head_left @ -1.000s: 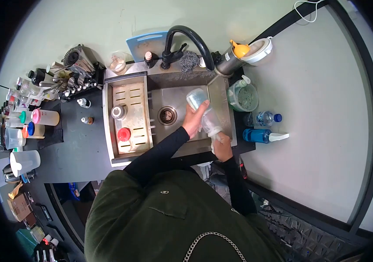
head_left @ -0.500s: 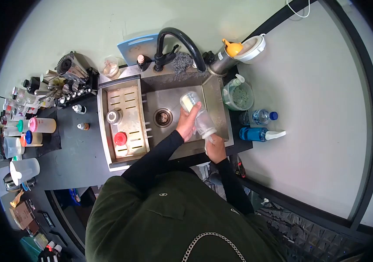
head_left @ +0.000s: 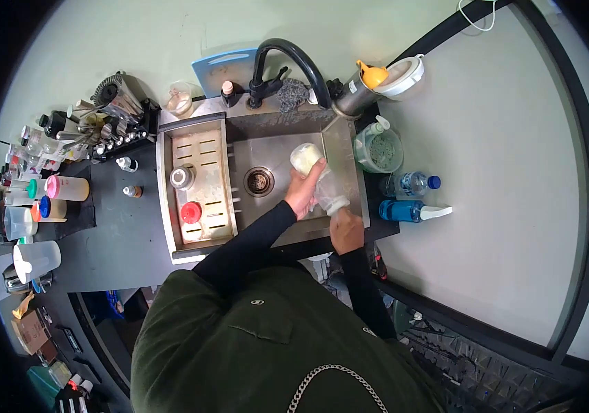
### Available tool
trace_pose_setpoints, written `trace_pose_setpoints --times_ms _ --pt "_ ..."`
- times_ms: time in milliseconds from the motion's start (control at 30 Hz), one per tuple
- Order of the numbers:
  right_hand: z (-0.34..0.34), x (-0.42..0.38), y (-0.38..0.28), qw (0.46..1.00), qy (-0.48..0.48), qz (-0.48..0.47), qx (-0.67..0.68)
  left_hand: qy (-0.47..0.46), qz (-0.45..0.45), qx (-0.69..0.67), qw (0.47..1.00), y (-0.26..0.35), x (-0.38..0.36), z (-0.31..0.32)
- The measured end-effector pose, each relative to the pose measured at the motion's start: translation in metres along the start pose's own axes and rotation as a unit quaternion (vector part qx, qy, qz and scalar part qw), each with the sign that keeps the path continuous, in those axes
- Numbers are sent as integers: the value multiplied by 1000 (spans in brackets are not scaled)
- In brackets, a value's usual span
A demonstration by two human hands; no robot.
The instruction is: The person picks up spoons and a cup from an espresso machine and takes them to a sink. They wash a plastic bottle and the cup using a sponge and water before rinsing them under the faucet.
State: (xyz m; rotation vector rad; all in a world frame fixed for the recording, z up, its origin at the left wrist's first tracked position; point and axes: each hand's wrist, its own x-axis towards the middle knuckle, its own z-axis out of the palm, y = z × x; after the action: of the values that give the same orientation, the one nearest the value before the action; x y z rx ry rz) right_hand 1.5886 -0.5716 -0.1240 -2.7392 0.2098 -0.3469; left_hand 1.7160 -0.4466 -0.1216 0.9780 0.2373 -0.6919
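My left hand (head_left: 304,190) is wrapped round the middle of a clear plastic bottle (head_left: 329,190), which is tilted over the sink basin (head_left: 250,155). The bottle's base points up and away from me, and its white neck is towards my right hand. A yellowish-white soft-looking mass (head_left: 305,157) shows through the base end. My right hand (head_left: 346,231) is closed in a fist right at the bottle's mouth, near the basin's front right corner. Its fingers hide whatever they grip. Left of the bottle is the round drain (head_left: 259,182).
A slotted tray (head_left: 201,179) on the left holds a metallic-looking container (head_left: 182,177) and a red cap (head_left: 190,212). The black faucet (head_left: 287,47) arches over the back. A tub (head_left: 381,151), a water bottle (head_left: 413,184) and a blue spray bottle (head_left: 403,211) stand right.
The bottle has turned in my left hand, and the yellowish-white mass inside looks different. My right fist has shifted slightly right, still at the mouth. The view has moved a little.
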Motion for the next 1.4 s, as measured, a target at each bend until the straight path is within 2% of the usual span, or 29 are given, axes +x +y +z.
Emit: trace_pose_setpoints --times_ms 67,167,233,333,433,533,633,700,800,867,900,967,1000,1067,1100,1133,1200,1233,1267,1333,1367,1400 --pt "-6 -3 -4 997 -76 -32 11 14 -27 3 1000 -3 0 0" --pt "-17 -10 -7 997 -35 -34 58 -1 -9 14 1000 -1 6 -4" --pt "-18 -6 -1 997 -42 -43 56 -51 7 12 999 13 -1 -2" --pt "-7 -1 7 996 -56 -17 70 -3 -21 45 999 2 -3 -2" --pt "0 0 4 995 -46 5 92 35 6 68 997 0 -7 1" --pt "-12 -6 -8 994 -35 6 105 6 -20 65 998 13 -15 2" --pt "-17 -16 -12 991 -30 24 124 -12 -4 74 997 11 -6 -5" --pt "-15 -17 -10 990 -23 37 136 4 -11 89 996 6 -11 0" --pt "-16 -7 -5 991 -61 20 120 8 -5 99 995 7 -14 2" --pt "-23 -4 -7 976 -76 10 203 -2 13 94 995 10 -14 -1" --pt "-23 -7 -9 976 -74 9 204 6 15 76 997 8 -13 -3" --pt "-19 -17 -16 924 -101 142 342 14 18 58 998 -1 -9 -7" --pt "-11 -20 -13 923 -100 145 341 24 24 61 998 -14 -8 -7" --pt "11 -27 -5 831 -99 244 489 34 28 64 997 -20 -10 -7" --pt "4 -24 -23 753 -97 322 566 11 15 43 999 -10 -11 -9" --pt "-6 -22 -31 753 -98 320 567 -11 3 24 1000 -3 -11 -11" --pt "-23 -17 -38 513 -119 452 720 0 22 52 998 -9 -13 -12" --pt "-25 -15 -39 454 -109 465 753 6 27 66 997 -13 -13 -12" --pt "-18 -21 -31 453 -108 468 751 12 32 79 996 -18 -14 -12" --pt "-1 -28 -15 236 -163 378 880 16 53 33 998 -7 -16 -7" --pt "1 -31 -13 236 -164 377 881 -13 73 -5 997 2 -16 -8" --pt "-3 -33 -17 164 -172 350 906 -13 75 -5 997 3 -17 -8"
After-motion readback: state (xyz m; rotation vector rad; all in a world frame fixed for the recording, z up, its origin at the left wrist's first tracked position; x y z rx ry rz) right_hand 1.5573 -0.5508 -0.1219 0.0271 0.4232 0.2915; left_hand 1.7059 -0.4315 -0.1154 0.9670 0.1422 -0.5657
